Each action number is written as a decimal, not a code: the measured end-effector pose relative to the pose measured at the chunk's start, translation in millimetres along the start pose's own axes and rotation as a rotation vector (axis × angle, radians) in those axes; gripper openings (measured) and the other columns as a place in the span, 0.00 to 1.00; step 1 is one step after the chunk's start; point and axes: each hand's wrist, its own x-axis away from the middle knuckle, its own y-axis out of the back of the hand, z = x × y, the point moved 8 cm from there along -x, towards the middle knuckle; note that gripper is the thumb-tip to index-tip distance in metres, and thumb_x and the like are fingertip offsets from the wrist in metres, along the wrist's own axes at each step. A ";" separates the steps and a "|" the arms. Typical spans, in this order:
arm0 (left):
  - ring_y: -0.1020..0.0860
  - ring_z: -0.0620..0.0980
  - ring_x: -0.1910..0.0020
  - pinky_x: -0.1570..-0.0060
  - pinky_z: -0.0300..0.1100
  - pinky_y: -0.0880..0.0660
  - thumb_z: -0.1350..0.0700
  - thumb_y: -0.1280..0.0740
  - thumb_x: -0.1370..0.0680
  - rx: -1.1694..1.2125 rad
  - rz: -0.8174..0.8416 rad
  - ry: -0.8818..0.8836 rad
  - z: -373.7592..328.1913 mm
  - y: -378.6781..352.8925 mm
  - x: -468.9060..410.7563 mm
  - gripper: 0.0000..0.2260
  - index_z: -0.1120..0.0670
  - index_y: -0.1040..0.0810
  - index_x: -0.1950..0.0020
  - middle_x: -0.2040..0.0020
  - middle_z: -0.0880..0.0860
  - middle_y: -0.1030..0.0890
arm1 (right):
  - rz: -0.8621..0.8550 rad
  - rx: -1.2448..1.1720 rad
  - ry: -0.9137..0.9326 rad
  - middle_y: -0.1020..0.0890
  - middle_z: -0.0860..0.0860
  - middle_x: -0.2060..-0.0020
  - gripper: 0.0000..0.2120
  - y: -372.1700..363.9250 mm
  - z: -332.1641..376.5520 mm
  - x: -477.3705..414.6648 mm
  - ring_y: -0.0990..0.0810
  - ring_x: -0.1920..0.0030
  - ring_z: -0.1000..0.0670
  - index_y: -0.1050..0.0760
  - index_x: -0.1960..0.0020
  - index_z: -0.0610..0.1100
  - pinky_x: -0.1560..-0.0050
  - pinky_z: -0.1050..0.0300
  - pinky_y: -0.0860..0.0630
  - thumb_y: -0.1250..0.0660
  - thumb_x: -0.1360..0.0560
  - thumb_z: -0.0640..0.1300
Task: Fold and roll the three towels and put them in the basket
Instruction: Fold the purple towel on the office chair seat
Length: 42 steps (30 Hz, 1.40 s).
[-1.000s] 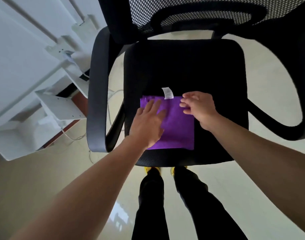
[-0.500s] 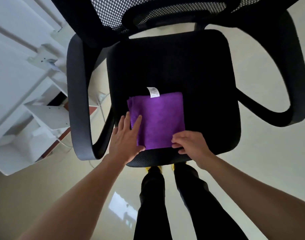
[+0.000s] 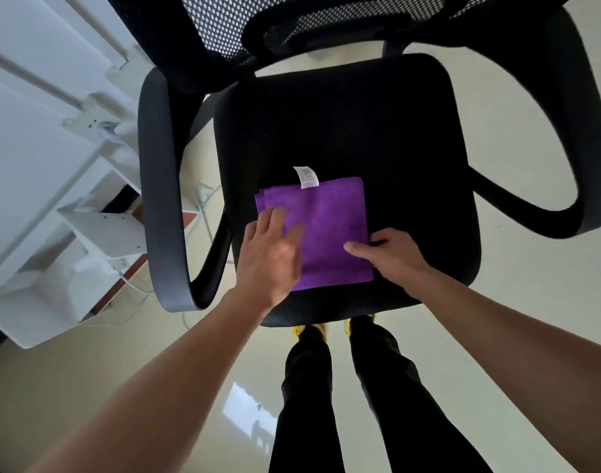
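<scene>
A folded purple towel point(image 3: 333, 216) lies flat on the front half of a black office chair seat point(image 3: 343, 124), its white label point(image 3: 306, 177) sticking out at the far edge. My left hand point(image 3: 271, 257) presses flat on the towel's left part with straight fingers. At the towel's right edge, my right hand point(image 3: 391, 257) has its thumb lying on top of the cloth and its fingers curled at the edge, pinching it. No basket and no other towel is in view.
The chair's mesh backrest point(image 3: 292, 22) rises at the far side, with a curved armrest on the left point(image 3: 159, 186) and another on the right point(image 3: 592, 131). White furniture point(image 3: 53, 165) with loose cables stands to the left. My legs point(image 3: 326, 387) are right at the seat's front edge.
My left hand slid from the towel's left near corner up onto the cloth. My right hand moved from the near edge to the right edge. The towel stays flat.
</scene>
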 end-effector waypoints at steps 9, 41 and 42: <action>0.24 0.55 0.39 0.43 0.45 0.26 0.61 0.40 0.21 0.483 0.341 0.305 1.8 -25.6 -67.5 0.20 0.54 0.30 0.28 0.32 0.56 0.28 | -0.010 -0.305 -0.029 0.18 0.49 0.56 0.18 11.3 -24.9 -8.7 0.21 0.59 0.53 0.22 0.45 0.43 0.59 0.60 0.25 0.23 0.33 0.39; 0.24 0.56 0.61 0.64 0.46 0.33 0.65 0.39 0.25 0.085 0.021 0.222 -15.8 -10.9 -28.9 0.07 0.56 0.26 0.49 0.56 0.54 0.22 | -0.281 0.833 0.903 0.23 0.48 0.60 0.08 -37.7 -0.7 65.1 0.24 0.59 0.47 0.22 0.57 0.45 0.62 0.53 0.23 0.28 0.31 0.48; 0.23 0.58 0.61 0.65 0.47 0.32 0.67 0.41 0.25 0.090 0.047 0.172 -19.3 -16.8 -29.5 0.10 0.57 0.26 0.48 0.56 0.55 0.22 | -0.260 0.825 0.907 0.22 0.48 0.61 0.10 -41.5 0.1 63.9 0.23 0.61 0.48 0.23 0.57 0.45 0.66 0.54 0.23 0.24 0.34 0.45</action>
